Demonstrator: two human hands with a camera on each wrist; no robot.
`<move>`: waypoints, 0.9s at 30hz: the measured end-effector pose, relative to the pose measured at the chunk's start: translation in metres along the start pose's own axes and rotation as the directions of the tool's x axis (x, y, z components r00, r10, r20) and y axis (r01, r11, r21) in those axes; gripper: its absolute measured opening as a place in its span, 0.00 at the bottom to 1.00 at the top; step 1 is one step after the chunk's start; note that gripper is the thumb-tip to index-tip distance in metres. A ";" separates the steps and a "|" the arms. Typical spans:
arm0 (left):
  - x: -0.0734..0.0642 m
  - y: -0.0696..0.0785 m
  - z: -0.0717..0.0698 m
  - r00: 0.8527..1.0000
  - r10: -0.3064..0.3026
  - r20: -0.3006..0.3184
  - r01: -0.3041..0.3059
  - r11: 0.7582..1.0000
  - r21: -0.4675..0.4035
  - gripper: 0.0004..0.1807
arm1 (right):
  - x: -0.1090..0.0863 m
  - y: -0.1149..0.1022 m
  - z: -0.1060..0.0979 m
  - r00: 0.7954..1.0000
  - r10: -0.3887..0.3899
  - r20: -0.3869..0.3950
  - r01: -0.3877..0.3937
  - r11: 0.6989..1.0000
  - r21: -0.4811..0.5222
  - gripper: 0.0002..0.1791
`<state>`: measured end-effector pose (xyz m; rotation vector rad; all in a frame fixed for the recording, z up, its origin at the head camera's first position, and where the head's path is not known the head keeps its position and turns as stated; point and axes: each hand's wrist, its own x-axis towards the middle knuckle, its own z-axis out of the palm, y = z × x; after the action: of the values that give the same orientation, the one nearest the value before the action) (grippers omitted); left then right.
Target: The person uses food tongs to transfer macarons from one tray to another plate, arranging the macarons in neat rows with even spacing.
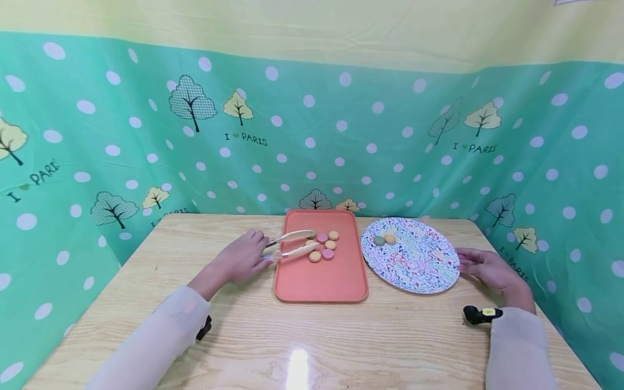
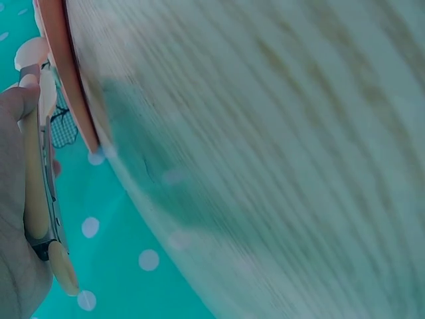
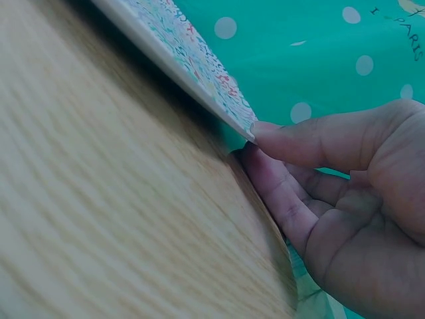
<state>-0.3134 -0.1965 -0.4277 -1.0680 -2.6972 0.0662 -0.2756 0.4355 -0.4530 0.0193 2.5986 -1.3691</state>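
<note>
My left hand (image 1: 244, 255) grips a pair of tongs (image 1: 298, 252), reaching in over the left side of the coral tray (image 1: 322, 284). In the left wrist view, thumb and palm lie along the pale handle of the tongs (image 2: 34, 179). The spread tips are among several small round macarons, pink and tan ones; a green macaron (image 1: 311, 235) shows by the upper tip. Whether the tips touch it is unclear. My right hand (image 1: 489, 269) pinches the right rim of a speckled oval plate (image 1: 414, 271), thumb on top and fingers beneath (image 3: 265, 176).
On the plate's left part lie a green macaron (image 1: 379, 241) and a tan macaron (image 1: 390, 239). Tray and plate stand side by side on a wooden table (image 1: 380, 341). A green dotted curtain (image 1: 312, 130) hangs behind the table and at both sides.
</note>
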 end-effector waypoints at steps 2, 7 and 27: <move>-0.002 0.000 0.000 1.000 -0.006 0.001 0.006 1.000 -0.008 0.27 | 0.000 0.000 0.000 1.000 -0.003 0.000 0.003 1.000 0.007 0.36; -0.005 0.000 -0.003 1.000 -0.018 0.004 0.018 1.000 -0.025 0.27 | 0.000 0.000 0.001 1.000 0.006 -0.008 -0.006 1.000 0.024 0.36; -0.012 -0.002 -0.003 0.999 -0.019 0.032 0.020 0.999 -0.046 0.29 | -0.001 -0.003 0.002 1.000 0.020 -0.015 -0.020 1.000 0.007 0.37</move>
<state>-0.3051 -0.2062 -0.4272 -1.0625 -2.7500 0.0174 -0.2746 0.4321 -0.4520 0.0562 2.5994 -1.3760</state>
